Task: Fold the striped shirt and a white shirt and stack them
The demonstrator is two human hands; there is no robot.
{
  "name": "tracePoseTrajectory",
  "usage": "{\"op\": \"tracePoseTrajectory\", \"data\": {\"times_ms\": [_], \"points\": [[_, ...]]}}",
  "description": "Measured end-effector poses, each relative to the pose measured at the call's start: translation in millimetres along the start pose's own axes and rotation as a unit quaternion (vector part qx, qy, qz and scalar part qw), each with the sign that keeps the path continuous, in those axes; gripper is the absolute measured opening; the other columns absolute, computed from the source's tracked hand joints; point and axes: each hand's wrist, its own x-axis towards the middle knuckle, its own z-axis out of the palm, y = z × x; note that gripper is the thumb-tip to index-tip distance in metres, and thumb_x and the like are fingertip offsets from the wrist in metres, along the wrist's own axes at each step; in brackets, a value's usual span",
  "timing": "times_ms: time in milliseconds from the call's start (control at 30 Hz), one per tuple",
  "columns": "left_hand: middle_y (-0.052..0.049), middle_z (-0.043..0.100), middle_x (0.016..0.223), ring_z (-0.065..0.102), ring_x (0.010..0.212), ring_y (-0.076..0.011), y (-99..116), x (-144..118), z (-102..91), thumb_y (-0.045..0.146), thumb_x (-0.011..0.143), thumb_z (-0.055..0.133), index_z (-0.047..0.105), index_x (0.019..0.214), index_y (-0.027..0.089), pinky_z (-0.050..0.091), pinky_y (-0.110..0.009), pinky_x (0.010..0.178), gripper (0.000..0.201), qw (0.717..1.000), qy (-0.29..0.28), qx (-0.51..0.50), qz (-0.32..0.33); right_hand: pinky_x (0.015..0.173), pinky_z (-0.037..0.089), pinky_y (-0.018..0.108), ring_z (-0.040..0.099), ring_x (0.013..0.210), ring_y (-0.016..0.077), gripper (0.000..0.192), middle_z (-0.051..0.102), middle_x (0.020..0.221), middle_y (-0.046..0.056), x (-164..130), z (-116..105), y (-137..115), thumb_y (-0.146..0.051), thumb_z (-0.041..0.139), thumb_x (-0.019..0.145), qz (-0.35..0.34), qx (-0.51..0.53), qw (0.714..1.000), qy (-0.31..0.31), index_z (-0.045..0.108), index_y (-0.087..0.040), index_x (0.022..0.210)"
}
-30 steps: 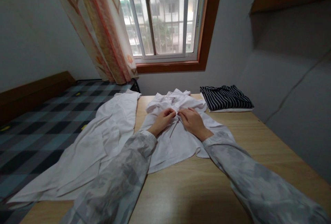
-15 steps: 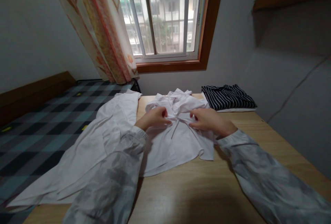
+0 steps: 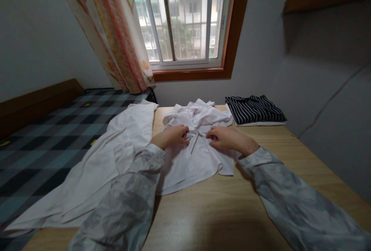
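Left hand [image 3: 171, 136]: pinching the white shirt [image 3: 197, 154] front.
Right hand [image 3: 227, 139]: pinching the same shirt, just beside.
Beyond right hand: folded striped garment [image 3: 254, 109] on worktop [image 3: 208, 212].

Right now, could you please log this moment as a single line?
left hand: pinching white shirt front | right hand: pinching same shirt | table: striped folded garment far right
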Motion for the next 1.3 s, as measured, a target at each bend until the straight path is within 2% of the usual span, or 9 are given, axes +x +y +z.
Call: {"op": "tracePoseTrajectory", "data": {"times_ms": [167,300,433,567,733,867,967,1100,1300], "points": [[-0.009,0.072,0.100,0.063,0.080,-0.0231,-7.7,5.6,1.4,0.028,0.078,0.082,0.075,0.090,0.023,0.042,-0.033,0.071,0.015,0.998,0.018,0.063,0.002,0.105,0.057,0.036,0.074,0.121,0.0280,0.040,0.080,0.134,0.008,5.5,16.8,11.1,-0.021,0.072,0.093,-0.043,0.022,0.998,0.050,0.081,-0.027,0.131],[-0.012,0.071,0.111,0.066,0.092,-0.0266,-8.9,7.3,16.2,0.034,0.091,0.074,0.073,0.095,0.021,0.046,-0.035,0.079,0.013,0.991,0.110,0.080,-0.015,0.122,0.049,0.045,0.063,0.143,0.0284,0.046,0.068,0.155,0.014,11.9,34.1,23.7,-0.020,0.060,0.102,-0.049,0.011,0.995,0.092,0.071,-0.021,0.147],[-0.012,0.071,0.110,0.065,0.097,-0.0269,-10.0,8.6,35.6,0.036,0.100,0.067,0.073,0.097,0.021,0.046,-0.035,0.081,0.016,0.974,0.219,0.049,-0.031,0.119,0.049,0.045,0.066,0.138,0.0272,0.037,0.071,0.149,0.014,15.8,43.7,33.2,-0.018,0.060,0.104,-0.019,0.032,0.989,0.142,0.074,-0.019,0.137],[-0.008,0.070,0.097,0.063,0.085,-0.0225,-7.5,8.7,41.7,0.036,0.102,0.064,0.071,0.096,0.021,0.044,-0.034,0.077,0.017,0.964,0.263,-0.023,0.004,0.105,0.052,0.039,0.071,0.116,0.0268,0.018,0.080,0.121,0.011,15.7,43.3,34.2,-0.019,0.063,0.104,0.028,0.027,0.984,0.175,0.079,-0.020,0.111],[-0.003,0.067,0.085,0.056,0.073,-0.0179,1.6,5.0,41.4,0.031,0.097,0.064,0.066,0.092,0.021,0.041,-0.031,0.070,0.011,0.962,0.248,-0.081,0.082,0.090,0.049,0.036,0.068,0.098,0.0264,0.013,0.079,0.104,0.009,13.9,39.9,28.6,-0.023,0.064,0.104,0.050,0.033,0.972,0.227,0.077,-0.021,0.102],[0.000,0.067,0.083,0.056,0.069,-0.0159,7.0,1.0,43.3,0.023,0.086,0.066,0.064,0.093,0.021,0.040,-0.029,0.067,0.007,0.965,0.222,-0.118,0.080,0.081,0.046,0.035,0.066,0.087,0.0245,0.016,0.076,0.095,0.007,13.2,38.9,25.2,-0.029,0.061,0.107,0.063,0.055,0.966,0.244,0.074,-0.021,0.100],[0.001,0.065,0.076,0.055,0.066,-0.0160,9.8,-1.7,42.6,0.024,0.086,0.065,0.066,0.093,0.022,0.037,-0.028,0.064,0.008,0.972,0.201,-0.102,0.058,0.082,0.045,0.034,0.066,0.089,0.0237,0.012,0.075,0.098,0.006,13.2,39.0,23.8,-0.028,0.064,0.106,0.066,0.045,0.971,0.224,0.073,-0.021,0.106],[0.001,0.068,0.072,0.058,0.064,-0.0177,13.1,-2.4,40.4,0.033,0.097,0.060,0.074,0.110,0.024,0.033,-0.029,0.064,0.022,0.979,0.199,-0.041,0.008,0.083,0.044,0.033,0.065,0.092,0.0235,0.015,0.074,0.105,0.008,12.7,38.4,21.2,-0.034,0.078,0.100,0.065,-0.006,0.980,0.186,0.075,-0.021,0.108],[-0.007,0.075,0.074,0.065,0.068,-0.0231,19.9,0.7,33.2,0.065,0.099,0.062,0.078,0.079,0.023,0.033,-0.033,0.064,0.049,0.979,0.175,0.071,-0.074,0.076,0.040,0.033,0.067,0.085,0.0217,0.022,0.076,0.096,0.006,12.2,37.8,21.9,-0.035,0.065,0.109,0.103,-0.018,0.976,0.192,0.077,-0.022,0.096]]}}
